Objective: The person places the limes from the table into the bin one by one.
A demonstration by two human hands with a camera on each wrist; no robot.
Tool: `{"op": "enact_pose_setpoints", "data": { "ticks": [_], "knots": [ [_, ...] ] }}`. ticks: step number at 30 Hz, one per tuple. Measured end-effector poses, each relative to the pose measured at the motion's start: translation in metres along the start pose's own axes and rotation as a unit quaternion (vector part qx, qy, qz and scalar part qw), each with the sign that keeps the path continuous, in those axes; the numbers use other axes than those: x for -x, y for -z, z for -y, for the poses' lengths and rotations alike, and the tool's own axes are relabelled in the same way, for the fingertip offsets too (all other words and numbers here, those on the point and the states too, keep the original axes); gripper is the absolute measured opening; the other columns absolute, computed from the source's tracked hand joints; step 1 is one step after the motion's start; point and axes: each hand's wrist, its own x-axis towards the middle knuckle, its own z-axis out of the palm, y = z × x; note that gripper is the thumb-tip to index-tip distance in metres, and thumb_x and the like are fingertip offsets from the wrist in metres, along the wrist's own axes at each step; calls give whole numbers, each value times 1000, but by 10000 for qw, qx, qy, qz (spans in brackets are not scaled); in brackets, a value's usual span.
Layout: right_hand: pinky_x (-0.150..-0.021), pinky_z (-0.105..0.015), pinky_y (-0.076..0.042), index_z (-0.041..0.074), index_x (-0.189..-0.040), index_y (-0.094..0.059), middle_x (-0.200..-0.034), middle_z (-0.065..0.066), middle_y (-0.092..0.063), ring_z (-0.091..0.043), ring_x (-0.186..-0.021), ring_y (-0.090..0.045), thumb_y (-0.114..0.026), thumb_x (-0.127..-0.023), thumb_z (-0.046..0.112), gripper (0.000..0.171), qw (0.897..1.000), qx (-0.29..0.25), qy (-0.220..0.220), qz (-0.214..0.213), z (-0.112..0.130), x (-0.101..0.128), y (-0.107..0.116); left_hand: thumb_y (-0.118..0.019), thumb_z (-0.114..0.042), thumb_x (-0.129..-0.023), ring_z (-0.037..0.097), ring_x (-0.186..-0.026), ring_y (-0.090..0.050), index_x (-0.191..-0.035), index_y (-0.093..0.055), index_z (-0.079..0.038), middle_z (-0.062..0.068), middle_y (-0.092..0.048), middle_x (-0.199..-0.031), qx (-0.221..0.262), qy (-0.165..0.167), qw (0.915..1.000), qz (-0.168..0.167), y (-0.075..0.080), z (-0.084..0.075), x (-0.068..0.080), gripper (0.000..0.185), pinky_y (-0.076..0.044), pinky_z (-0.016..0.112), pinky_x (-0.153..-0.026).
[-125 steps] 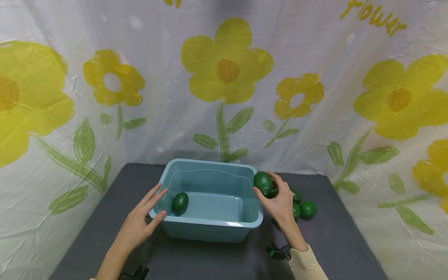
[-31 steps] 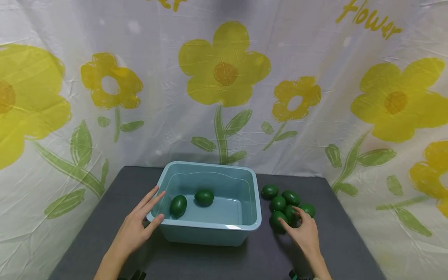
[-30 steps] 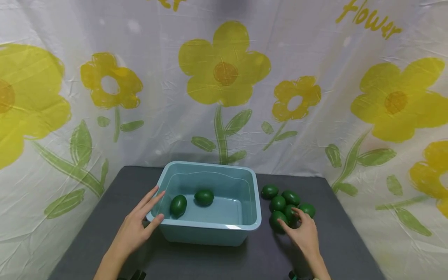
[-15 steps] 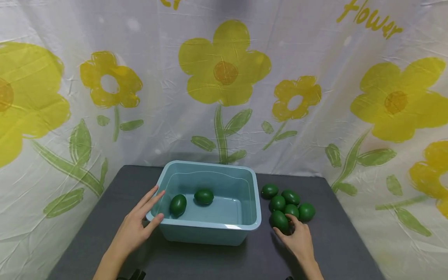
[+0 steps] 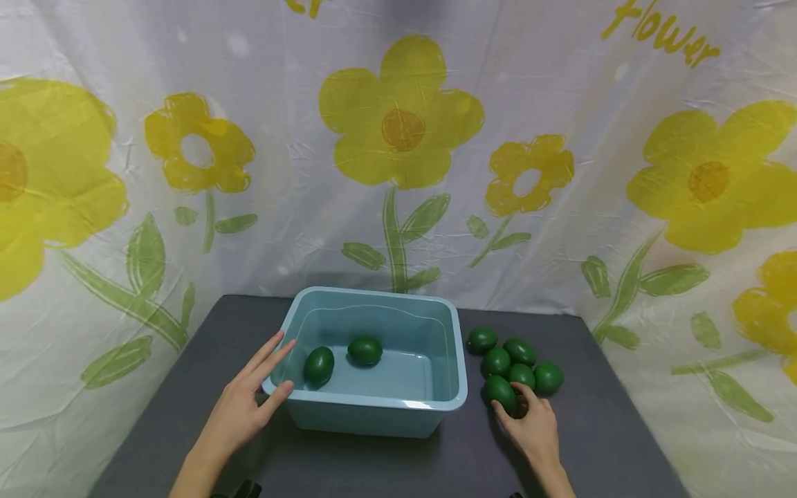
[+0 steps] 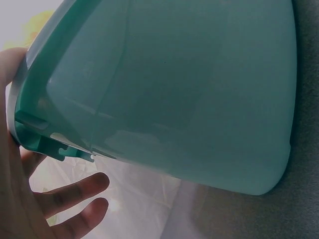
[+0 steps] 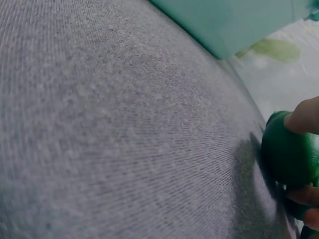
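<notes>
In the head view, a light blue plastic bin (image 5: pixel 367 415) holds two dark green avocados, one (image 5: pixel 319 366) by its left wall and one (image 5: pixel 364 351) near the middle. My left hand (image 5: pixel 239 408) rests at the bin's front left corner, fingers extended along the rim; the left wrist view shows the thumb (image 6: pixel 11 64) against the rim. To the right of the bin, my right hand (image 5: pixel 532 425) pinches the nearest avocado (image 5: pixel 500 394) of a pile between thumb and fingers. That avocado (image 7: pixel 289 152) appears low over the cloth in the right wrist view, partly cut off.
Several more avocados lie close behind and beside the right hand, including one (image 5: pixel 548 377) at the right and one (image 5: pixel 482 340) at the back. Dark grey cloth (image 5: pixel 349 467) covers the table. A flower-printed curtain (image 5: pixel 280 207) encloses the back and sides.
A second avocado, earlier held in my right hand over the bin's right rim, now lies inside. My right hand went back to the pile and closed on its front avocado. The left hand stayed put.
</notes>
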Motion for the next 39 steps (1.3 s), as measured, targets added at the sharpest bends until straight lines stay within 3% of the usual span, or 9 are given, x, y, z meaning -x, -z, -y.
{"op": "enact_pose_setpoints", "data": {
  "ticks": [16, 23, 27, 39],
  "knots": [
    [-75, -59, -53, 5, -119, -76, -90, -17, -76, -35, -82, -66, -91, -80, 26, 47, 9991, -83, 132, -387, 1, 2, -3, -70, -30, -103, 45, -136, -57, -159, -53, -21, 6, -36, -172, -172, -57, 9998, -125, -1, -2, 1, 59, -57, 47, -71],
    [-70, -53, -52, 5, -116, -77, -86, -15, -75, -34, -79, -66, -92, -77, 22, 45, 9971, -266, 300, -646, 5, -1, 0, -70, -31, -103, 46, -134, -58, -155, -57, -20, 6, -37, -171, -95, 19, 9999, -89, -1, -3, 1, 54, -58, 50, -70],
    [-71, -54, -51, 5, -116, -77, -85, -13, -75, -34, -78, -65, -92, -78, 22, 44, 9957, -399, 362, -757, 9, -5, 6, -71, -31, -103, 47, -135, -57, -153, -58, -20, 6, -37, -171, -123, -22, 9998, -121, -1, -3, 1, 53, -58, 52, -71],
    [-74, -58, -50, 5, -124, -75, -94, -19, -78, -38, -83, -65, -89, -83, 24, 48, 9934, -594, 564, -805, 27, -28, 22, -71, -30, -103, 44, -134, -59, -151, -61, -21, 6, -38, -170, -153, -73, 9997, -160, -2, -3, 1, 50, -57, 45, -69]
  ]
}}
